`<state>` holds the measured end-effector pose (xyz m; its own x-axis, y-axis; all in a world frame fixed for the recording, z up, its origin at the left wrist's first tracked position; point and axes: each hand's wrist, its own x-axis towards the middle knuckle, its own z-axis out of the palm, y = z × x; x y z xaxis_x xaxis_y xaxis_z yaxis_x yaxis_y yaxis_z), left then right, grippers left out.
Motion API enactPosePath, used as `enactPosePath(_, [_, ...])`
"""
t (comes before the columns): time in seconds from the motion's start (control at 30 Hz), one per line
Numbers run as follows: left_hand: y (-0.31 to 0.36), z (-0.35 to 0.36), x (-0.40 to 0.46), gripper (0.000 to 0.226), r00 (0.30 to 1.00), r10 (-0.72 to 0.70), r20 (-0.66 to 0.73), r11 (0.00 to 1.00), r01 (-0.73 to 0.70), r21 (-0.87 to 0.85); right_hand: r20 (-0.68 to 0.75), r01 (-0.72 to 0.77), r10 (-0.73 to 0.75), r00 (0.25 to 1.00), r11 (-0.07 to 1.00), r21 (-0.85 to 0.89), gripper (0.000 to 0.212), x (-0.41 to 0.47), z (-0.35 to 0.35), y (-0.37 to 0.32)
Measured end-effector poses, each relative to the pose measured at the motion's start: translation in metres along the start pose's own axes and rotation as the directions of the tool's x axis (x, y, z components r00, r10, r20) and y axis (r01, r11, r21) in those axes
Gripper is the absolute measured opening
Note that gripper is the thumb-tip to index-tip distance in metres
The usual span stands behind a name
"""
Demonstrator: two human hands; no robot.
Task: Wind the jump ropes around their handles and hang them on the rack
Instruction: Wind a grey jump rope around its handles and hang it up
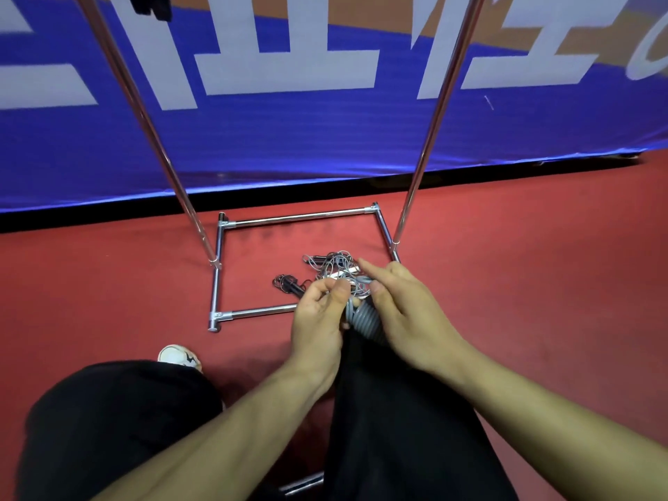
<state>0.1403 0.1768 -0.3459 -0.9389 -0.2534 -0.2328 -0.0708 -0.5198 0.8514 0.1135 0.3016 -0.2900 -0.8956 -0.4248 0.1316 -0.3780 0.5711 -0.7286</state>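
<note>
My left hand and my right hand meet over a grey jump rope whose cord is coiled tightly round its handles. The left thumb and fingers pinch the cord near the top of the coil. The right hand grips the coiled handles from the right, its index finger stretched out. Just beyond them a loose tangle of grey ropes lies on the red floor. A black jump rope lies to its left. The chrome rack stands around them, with two uprights rising out of view.
A blue banner with white letters runs along the back, close behind the rack. My black trouser legs and a white shoe fill the foreground. Something dark hangs at the top left. Red floor spreads left and right.
</note>
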Motion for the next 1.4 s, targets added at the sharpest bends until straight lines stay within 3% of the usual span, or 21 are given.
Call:
enactPosePath(0.27, [0.002,-0.002,-0.003,0.036,0.999,-0.018,-0.036,0.991,0.012,-0.135,0.023,0.027,-0.026,0.999,0.999,-0.039,0.032,0.003,0.011,-0.001])
enactPosePath(0.43, [-0.003,-0.005,0.001,0.035,0.997,-0.034,-0.073,0.988,0.022,-0.153,0.133,-0.062,0.055,0.99,0.997,0.053,0.036,0.012,0.008,-0.008])
enactPosePath(0.6, [-0.003,0.001,-0.001,0.033,0.991,-0.056,-0.118,0.979,0.032,-0.2,0.231,-0.053,0.034,0.972,0.996,0.076,0.042,0.018,0.009,-0.005])
enactPosePath(0.83, [0.0,0.005,-0.005,0.066,0.945,-0.128,-0.3,0.976,0.067,-0.207,0.246,-0.049,0.04,0.968,0.998,0.03,0.041,0.021,0.013,-0.007])
enactPosePath(1.03, [0.001,-0.007,-0.009,0.033,0.93,-0.216,-0.296,0.97,0.169,-0.175,0.199,-0.075,0.079,0.977,0.997,-0.026,0.034,0.023,0.017,-0.009])
enactPosePath(1.1, [0.007,-0.008,-0.01,0.025,0.931,-0.227,-0.285,0.968,0.185,-0.168,0.162,-0.119,0.117,0.98,0.993,0.003,0.023,0.024,0.017,-0.011])
enactPosePath(1.4, [0.024,-0.011,-0.013,0.021,0.959,-0.197,-0.203,0.979,0.181,-0.098,0.04,-0.184,0.184,0.982,0.983,-0.002,0.013,0.024,0.017,-0.01])
